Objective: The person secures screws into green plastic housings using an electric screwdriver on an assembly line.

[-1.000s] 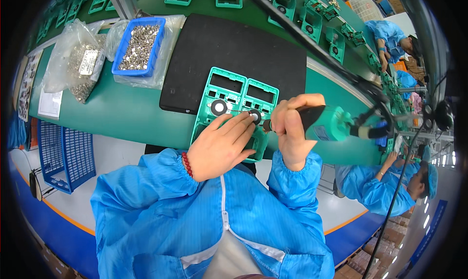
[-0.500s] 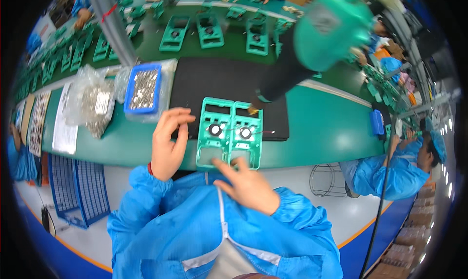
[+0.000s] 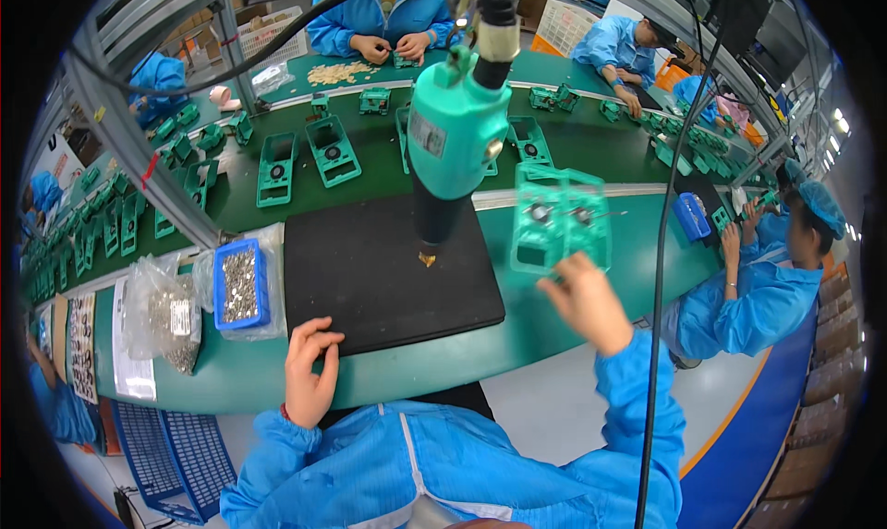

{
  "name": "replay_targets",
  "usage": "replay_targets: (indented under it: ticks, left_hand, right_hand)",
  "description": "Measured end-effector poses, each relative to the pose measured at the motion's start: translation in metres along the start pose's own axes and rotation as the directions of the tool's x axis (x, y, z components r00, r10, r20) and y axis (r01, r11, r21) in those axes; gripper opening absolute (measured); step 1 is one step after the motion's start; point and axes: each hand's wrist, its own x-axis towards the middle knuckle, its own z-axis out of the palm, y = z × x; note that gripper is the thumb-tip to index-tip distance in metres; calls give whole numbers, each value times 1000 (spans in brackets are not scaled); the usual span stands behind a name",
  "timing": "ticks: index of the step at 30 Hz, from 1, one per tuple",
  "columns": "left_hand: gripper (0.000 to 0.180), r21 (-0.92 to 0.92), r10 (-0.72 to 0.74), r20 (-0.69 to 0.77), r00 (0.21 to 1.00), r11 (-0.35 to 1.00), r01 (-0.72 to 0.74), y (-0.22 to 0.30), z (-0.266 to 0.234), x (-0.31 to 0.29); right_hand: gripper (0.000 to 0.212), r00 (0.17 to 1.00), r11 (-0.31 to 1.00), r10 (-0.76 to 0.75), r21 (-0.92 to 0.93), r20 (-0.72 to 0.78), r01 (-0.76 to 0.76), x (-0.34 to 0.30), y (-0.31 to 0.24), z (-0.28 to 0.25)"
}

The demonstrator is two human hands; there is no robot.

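Note:
My right hand (image 3: pixel 593 305), reaching out to the right, grips the near edge of a pair of green plastic housings (image 3: pixel 547 189). The pair is blurred by motion. Each housing has a round black part with a pale centre, and a thin wire sticks out to the right. My left hand (image 3: pixel 312 370) lies at the near left edge of a black mat (image 3: pixel 370 279), empty, its fingers loosely bent and apart. Over the mat hangs a green and black electric screwdriver (image 3: pixel 455 132), its tip near the mat surface and apart from both hands.
A blue tray of small metal parts (image 3: pixel 240 284) stands left of the mat, beside a clear bag of parts (image 3: pixel 171 316). Beyond runs a dark green belt (image 3: pixel 370 150) carrying several green housings. A black cable (image 3: pixel 658 289) hangs at the right. Co-workers sit across and at the right.
My right hand has carried the paired housings off the mat to the right. The screwdriver now hangs upright instead of tilted over them. My view has shifted; my left hand stays by the mat.

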Motion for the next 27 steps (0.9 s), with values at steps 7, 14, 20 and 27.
replay_targets:
  ticks: [7, 14, 20, 27]
  left_hand:
    - [16, 135, 58, 80, 995, 989, -69, 20, -3, 8]
    - [23, 276, 197, 187, 962, 930, -244, 37, -19, 76]
    - [18, 313, 271, 261, 927, 884, -347, -20, 3, 211]
    - [31, 660, -71, 97, 993, 751, -11, -111, 44, 365]
  right_hand:
    - [36, 991, 929, 130, -347, -22, -130, 115, 208, -10]
    - [47, 946, 914, 292, -331, 138, -234, 210, 270, -16]
    - [57, 933, 952, 145, -210, -330, -222, 208, 241, 36]
    - [22, 951, 995, 73, -42, -300, -89, 109, 178, 91]
